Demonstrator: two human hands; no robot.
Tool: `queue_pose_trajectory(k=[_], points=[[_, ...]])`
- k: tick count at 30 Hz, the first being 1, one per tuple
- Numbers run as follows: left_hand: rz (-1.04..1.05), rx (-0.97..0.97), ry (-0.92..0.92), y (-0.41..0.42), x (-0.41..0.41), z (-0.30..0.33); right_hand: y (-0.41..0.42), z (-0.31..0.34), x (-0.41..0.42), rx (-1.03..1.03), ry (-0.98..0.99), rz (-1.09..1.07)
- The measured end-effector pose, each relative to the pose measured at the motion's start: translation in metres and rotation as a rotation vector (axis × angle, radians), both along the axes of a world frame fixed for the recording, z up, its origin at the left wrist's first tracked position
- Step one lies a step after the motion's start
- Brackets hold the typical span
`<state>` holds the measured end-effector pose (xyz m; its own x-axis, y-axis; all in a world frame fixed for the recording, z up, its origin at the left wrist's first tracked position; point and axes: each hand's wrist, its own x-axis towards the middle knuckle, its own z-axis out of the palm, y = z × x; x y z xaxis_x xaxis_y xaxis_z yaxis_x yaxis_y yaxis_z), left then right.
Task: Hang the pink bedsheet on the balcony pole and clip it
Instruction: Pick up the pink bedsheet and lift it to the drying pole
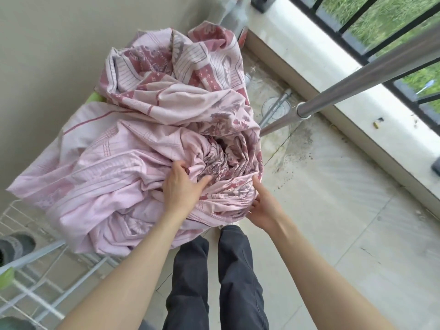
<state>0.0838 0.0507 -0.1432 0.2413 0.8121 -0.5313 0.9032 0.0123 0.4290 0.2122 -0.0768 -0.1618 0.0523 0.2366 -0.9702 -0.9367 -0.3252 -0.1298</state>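
Bedsheet (142, 148): pale pink, darker rose floral and striped print
Pole (371, 75): silver
Trousers (228, 277): dark grey
Railing (371, 32): black

The pink bedsheet (147, 148) lies bunched in a heap over a white wire rack (35, 277) beside the wall. The left hand (183, 186) grips its folds from above, while the right hand (263, 208) holds the heap's lower right edge. The steel balcony pole (371, 75) runs to the right, bare.
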Motion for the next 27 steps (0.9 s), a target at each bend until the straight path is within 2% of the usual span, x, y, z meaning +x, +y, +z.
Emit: queue_pose_trajectory(k=[3,6,8,10,13,16,18,19,21,22,24,26,27], points=[[0.244,-0.058,-0.001,0.011,0.000,-0.006,0.006,0.011,0.000,0.063,0.046,-0.068],[0.179,-0.024,0.001,0.017,-0.003,-0.004,0.007,0.018,-0.001,0.068,0.045,-0.115],[0.116,0.077,-0.137,0.019,-0.004,0.006,0.007,0.027,-0.002,0.150,0.089,-0.177],[0.183,0.087,-0.329,0.022,0.000,0.019,0.008,0.036,-0.005,0.263,0.139,-0.220],[0.591,-0.177,-0.629,0.029,0.005,0.029,0.015,0.044,-0.009,0.329,0.219,-0.282],[0.787,-0.208,-0.596,0.030,0.007,0.025,0.030,0.051,-0.010,0.244,0.237,-0.282],[0.950,-0.221,-0.566,0.029,0.005,0.016,0.040,0.054,-0.009,0.196,0.179,-0.231],[1.049,-0.268,-0.577,0.029,0.003,0.014,0.045,0.056,-0.009,0.186,0.128,-0.184],[1.208,-0.486,-0.631,0.032,-0.001,0.007,0.050,0.058,-0.010,0.163,0.036,-0.123],[1.229,-0.611,-0.655,0.033,-0.002,0.007,0.051,0.059,-0.011,0.156,0.019,-0.110],[1.067,-0.808,-0.658,0.034,0.001,0.017,0.049,0.064,-0.011,0.144,0.031,-0.086],[0.745,-0.851,-0.623,0.033,0.008,0.037,0.045,0.073,-0.012,0.171,0.062,-0.061],[0.602,-0.801,-0.606,0.033,0.009,0.048,0.043,0.079,-0.012,0.206,0.074,-0.049]])
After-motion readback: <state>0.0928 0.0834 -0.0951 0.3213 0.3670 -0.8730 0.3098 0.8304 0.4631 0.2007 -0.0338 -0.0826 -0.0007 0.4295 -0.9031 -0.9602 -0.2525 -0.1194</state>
